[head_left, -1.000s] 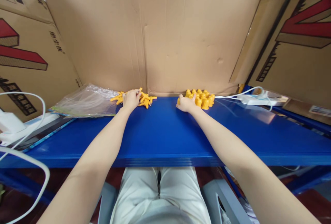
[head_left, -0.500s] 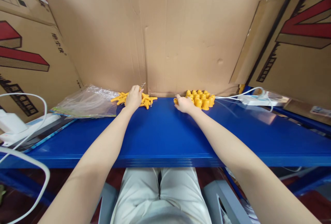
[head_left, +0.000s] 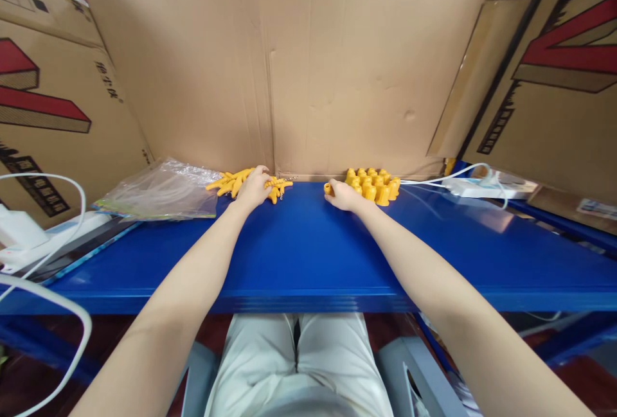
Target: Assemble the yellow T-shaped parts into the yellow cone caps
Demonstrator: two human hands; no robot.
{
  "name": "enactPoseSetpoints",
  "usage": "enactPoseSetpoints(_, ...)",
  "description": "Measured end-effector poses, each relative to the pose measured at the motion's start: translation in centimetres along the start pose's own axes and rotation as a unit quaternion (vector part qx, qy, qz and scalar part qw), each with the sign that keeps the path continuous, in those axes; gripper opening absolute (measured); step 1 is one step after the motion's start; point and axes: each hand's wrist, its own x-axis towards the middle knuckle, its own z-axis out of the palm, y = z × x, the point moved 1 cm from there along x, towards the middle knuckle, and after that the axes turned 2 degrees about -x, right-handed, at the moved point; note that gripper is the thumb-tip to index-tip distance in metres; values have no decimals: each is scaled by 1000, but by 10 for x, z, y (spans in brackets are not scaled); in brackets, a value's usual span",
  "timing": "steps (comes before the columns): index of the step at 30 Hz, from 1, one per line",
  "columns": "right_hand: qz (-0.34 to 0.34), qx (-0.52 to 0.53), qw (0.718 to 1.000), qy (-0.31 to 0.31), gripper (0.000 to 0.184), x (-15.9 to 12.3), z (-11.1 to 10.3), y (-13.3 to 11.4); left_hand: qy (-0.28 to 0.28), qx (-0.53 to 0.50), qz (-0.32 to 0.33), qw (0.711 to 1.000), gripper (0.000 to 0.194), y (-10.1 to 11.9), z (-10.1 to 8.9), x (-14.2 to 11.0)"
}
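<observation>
My left hand [head_left: 254,187] is over a heap of yellow branched corkscrew pieces [head_left: 231,181], its fingers bent down among them. A thin metal spiral [head_left: 291,178] sticks out to the right of the fingertips, and a smaller one points down below it. The fingers partly hide the piece they grip. My right hand [head_left: 344,196] is closed on a small yellow cap [head_left: 328,188] with an opening at its top, low over the blue shelf [head_left: 308,243]. Just right of that hand, several yellow bell-shaped caps [head_left: 383,193] stand upright in close rows.
A clear plastic bag [head_left: 159,192] lies left of the heap. Upright cardboard [head_left: 347,83] closes off the back. White power strips with cables stand at left [head_left: 43,237] and right [head_left: 486,186]. Large printed boxes flank both sides.
My left hand has shifted slightly right. The metal spiral that stood up at its fingertips now lies lower and points right. My right hand with the cap has barely moved.
</observation>
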Motion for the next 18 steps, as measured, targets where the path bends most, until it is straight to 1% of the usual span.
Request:
enactPoseSetpoints(4,33,10,999,-14,17,-1,-1,4,12,-7,-28,1000,20,1,-2,-2)
enactPoseSetpoints(8,62,18,998,-29,18,-3,-4,3,-8,5,-50,999,32,6,-6,-4)
enactPoseSetpoints(10,72,17,997,-31,19,-4,-5,2,-12,6,-41,999,30,7,-6,-5)
enactPoseSetpoints(13,74,12,996,-37,21,-5,-7,-1,-1,-5,-25,1000,25,6,-4,-4)
enactPoseSetpoints(16,66,4,997,-41,23,-7,-8,-2,7,-9,-25,1000,27,4,-3,-2)
enactPoseSetpoints(18,60,-2,997,-42,23,-7,-7,-3,-2,-4,-26,1000,30,3,-3,-1)
